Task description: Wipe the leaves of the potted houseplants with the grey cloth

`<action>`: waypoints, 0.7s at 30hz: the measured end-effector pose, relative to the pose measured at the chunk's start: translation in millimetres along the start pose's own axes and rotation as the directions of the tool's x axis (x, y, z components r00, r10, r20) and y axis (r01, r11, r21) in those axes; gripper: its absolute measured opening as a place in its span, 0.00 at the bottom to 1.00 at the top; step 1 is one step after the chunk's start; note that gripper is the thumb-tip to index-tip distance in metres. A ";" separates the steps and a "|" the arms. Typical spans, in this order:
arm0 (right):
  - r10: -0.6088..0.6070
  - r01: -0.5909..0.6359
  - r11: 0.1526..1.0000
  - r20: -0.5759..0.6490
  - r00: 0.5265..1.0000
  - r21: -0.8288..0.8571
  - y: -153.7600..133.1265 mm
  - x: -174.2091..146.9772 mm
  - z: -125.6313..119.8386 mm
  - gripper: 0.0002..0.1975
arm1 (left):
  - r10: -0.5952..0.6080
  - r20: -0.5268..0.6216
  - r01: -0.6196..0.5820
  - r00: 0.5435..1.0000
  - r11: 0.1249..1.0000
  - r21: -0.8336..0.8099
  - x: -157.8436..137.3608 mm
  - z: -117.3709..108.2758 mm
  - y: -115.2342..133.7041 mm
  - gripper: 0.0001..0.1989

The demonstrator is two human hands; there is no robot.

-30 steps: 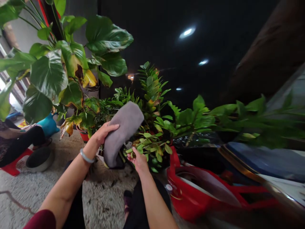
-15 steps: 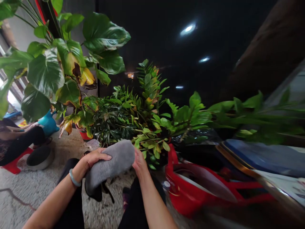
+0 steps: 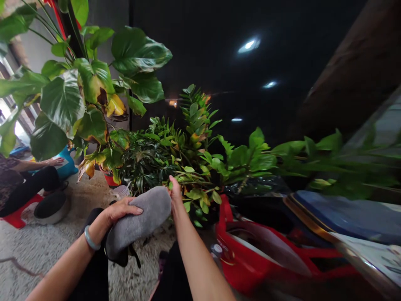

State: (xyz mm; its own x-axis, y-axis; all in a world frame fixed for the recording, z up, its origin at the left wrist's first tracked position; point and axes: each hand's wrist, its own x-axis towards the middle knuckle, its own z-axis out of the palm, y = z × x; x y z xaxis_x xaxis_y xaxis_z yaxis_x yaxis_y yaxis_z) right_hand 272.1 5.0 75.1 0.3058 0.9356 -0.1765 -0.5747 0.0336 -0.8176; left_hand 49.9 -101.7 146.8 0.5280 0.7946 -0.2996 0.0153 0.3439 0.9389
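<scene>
A long grey plush pad (image 3: 142,219), shaped like an insole with rounded ends, slants across the space above my knees. My left hand (image 3: 120,211), with a pale bangle at the wrist, grips it near the middle, thumb on top and the other fingers hidden underneath. At its far right end, my right hand (image 3: 176,198) stands edge-on against the pad. One digit stretches upward; the rest are mostly out of sight behind the end. A black piece (image 3: 120,259) with a dangling strap shows below the pad's near end; I cannot tell whether it is joined on.
Leafy potted plants (image 3: 150,163) crowd the space ahead. To my right are a red bag (image 3: 244,255), a small bottle (image 3: 216,251) and stacked flat items (image 3: 341,213). On the left, another person (image 3: 29,175) sits on a red stool (image 3: 19,213) beside a grey basin (image 3: 52,209).
The pad and my left hand have shifted slightly left and down. My right hand has turned more edge-on, its digit now pointing up. The other person's arm has moved.
</scene>
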 end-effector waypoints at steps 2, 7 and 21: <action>0.032 -0.033 0.998 0.018 0.999 0.062 -1.6 -2.1 0.1 0.12 | 0.009 -0.037 -0.010 0.999 1.000 -0.017 1.9 -2.6 -1.4 0.20; 0.109 -0.116 0.985 0.059 0.992 0.130 -5.5 -14.8 -12.6 0.13 | -0.027 -0.079 0.012 0.997 0.983 -0.184 10.1 -9.0 -9.7 0.23; 0.221 -0.226 0.972 0.076 0.972 0.060 18.0 -72.3 -40.9 0.15 | -0.053 -0.142 0.014 0.988 0.966 -0.258 17.2 23.1 9.0 0.17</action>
State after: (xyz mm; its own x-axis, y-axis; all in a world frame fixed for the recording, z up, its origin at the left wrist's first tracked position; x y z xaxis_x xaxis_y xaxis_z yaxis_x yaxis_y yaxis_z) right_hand 270.6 -76.4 50.7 0.1127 0.9437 -0.3110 -0.6736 -0.1575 -0.7221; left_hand 78.7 -96.4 154.1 0.4003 0.8385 -0.3697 -0.1967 0.4727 0.8590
